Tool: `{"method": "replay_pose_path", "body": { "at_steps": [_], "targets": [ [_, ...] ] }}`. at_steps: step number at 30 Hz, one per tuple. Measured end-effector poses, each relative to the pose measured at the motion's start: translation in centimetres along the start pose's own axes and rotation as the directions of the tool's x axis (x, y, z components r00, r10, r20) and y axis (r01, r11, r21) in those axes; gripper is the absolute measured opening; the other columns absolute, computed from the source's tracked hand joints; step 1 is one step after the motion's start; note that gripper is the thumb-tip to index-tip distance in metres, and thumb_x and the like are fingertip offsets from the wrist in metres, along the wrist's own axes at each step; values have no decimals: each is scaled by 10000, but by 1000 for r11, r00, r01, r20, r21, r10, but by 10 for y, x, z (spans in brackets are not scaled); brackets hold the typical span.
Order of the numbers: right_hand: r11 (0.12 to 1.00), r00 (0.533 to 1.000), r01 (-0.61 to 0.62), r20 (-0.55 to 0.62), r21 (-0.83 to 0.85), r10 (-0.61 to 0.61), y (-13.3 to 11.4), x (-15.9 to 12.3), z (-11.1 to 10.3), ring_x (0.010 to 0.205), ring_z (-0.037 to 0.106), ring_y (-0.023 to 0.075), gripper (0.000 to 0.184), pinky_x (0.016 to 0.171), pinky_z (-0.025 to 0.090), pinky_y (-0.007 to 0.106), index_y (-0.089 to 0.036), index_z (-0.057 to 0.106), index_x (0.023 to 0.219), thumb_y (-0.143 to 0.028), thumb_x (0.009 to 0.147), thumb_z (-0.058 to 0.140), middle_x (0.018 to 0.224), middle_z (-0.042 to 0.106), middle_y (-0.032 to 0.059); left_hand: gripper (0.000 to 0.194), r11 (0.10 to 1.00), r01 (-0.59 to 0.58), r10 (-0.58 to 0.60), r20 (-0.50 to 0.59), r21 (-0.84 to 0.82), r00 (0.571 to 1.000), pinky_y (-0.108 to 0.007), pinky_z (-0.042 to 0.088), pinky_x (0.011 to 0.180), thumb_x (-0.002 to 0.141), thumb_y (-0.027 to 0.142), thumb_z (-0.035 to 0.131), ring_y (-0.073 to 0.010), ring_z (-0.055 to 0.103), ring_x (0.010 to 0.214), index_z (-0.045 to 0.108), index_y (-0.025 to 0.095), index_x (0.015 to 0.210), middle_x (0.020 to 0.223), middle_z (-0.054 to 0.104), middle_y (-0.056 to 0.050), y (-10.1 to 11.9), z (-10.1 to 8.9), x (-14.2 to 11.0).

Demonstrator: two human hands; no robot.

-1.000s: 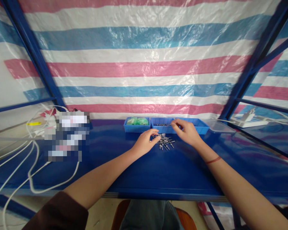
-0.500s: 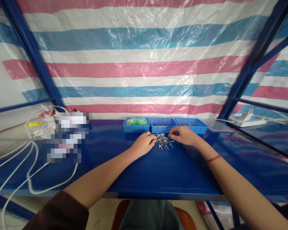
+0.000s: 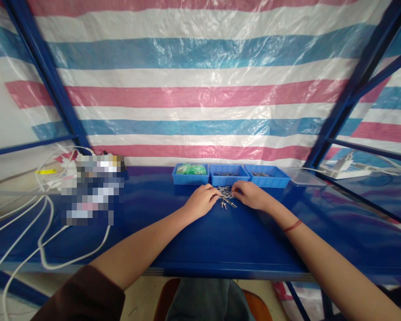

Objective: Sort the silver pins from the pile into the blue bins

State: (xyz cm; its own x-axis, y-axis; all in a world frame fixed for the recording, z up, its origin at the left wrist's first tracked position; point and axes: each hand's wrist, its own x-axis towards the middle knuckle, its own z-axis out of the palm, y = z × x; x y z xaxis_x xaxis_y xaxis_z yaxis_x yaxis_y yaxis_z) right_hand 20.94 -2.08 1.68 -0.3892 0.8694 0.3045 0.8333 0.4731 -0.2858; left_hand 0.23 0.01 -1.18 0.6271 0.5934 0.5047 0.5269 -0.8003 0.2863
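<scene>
On the blue table lies a small loose pile of silver blind rivets (image 3: pixel 226 193), thin pins with thicker heads. At the pile's left edge is my left hand (image 3: pixel 202 199), its fingers bent and closed at the ends of some rivets. My right hand (image 3: pixel 250 195) is at the right edge, with thumb and forefinger curled together over the rivets. What its fingertips hold, if anything, is too small to make out. Just behind the hands stand a middle blue bin (image 3: pixel 229 180) and a right blue bin (image 3: pixel 270 181), both with rivets inside.
The left blue bin (image 3: pixel 190 179) holds green plastic packets (image 3: pixel 191 169). A clear plastic lid (image 3: pixel 304 177) lies right of the bins. White cables (image 3: pixel 43 249) and blurred items occupy the left side. Blue frame posts (image 3: pixel 341 102) and a striped sheet (image 3: pixel 200 96) stand behind.
My right hand has moved left and slightly down, from the far right of the pile onto it. The rivets are now bunched closer together between the hands. My left hand has barely shifted right.
</scene>
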Motion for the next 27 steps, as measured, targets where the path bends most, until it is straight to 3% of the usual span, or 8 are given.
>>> {"method": "replay_pose_path", "body": {
  "at_steps": [5, 11, 16, 22, 27],
  "targets": [
    [907, 987, 78, -160, 414, -12, -21, 3, -3, 737, 549, 158, 228, 680, 431, 289, -161, 613, 782, -364, 816, 514, 775, 610, 49, 203, 987, 25, -44, -121, -160, 992, -309, 440, 809, 843, 327, 523, -178, 577, 864, 644, 180, 913, 892, 644, -43, 13, -5, 3],
    [757, 978, 112, -208, 644, 33, -36, 4, -2, 766, 565, 157, 236, 740, 445, 317, -170, 635, 773, -401, 771, 584, 789, 611, 43, 180, 909, 97, -166, -140, -405, 976, -244, 439, 700, 848, 296, 506, -148, 608, 788, 642, 182, 882, 868, 680, -15, 23, -5, 4],
    [757, 982, 85, -185, 647, 48, -38, 2, -4, 771, 580, 163, 228, 738, 454, 329, -171, 664, 799, -387, 752, 610, 823, 635, 53, 211, 901, 122, -188, -122, -417, 975, -238, 428, 649, 846, 321, 503, -138, 583, 708, 641, 163, 820, 778, 665, -10, 21, -2, 3],
    [795, 975, 136, -223, 590, -1, -41, 0, -7, 784, 586, 169, 199, 737, 458, 333, -180, 681, 788, -360, 770, 597, 814, 636, 55, 189, 892, 102, -171, -120, -440, 978, -239, 434, 658, 835, 311, 519, -141, 587, 744, 634, 161, 826, 801, 658, -18, 22, -2, 3],
    [809, 963, 175, -268, 562, -23, -40, 1, -7, 802, 585, 169, 188, 752, 456, 330, -180, 673, 802, -338, 791, 572, 826, 633, 58, 147, 888, 133, -226, -166, -440, 960, -238, 431, 640, 810, 295, 554, -137, 586, 733, 632, 171, 815, 781, 649, -14, 24, -7, 4]
  ]
}}
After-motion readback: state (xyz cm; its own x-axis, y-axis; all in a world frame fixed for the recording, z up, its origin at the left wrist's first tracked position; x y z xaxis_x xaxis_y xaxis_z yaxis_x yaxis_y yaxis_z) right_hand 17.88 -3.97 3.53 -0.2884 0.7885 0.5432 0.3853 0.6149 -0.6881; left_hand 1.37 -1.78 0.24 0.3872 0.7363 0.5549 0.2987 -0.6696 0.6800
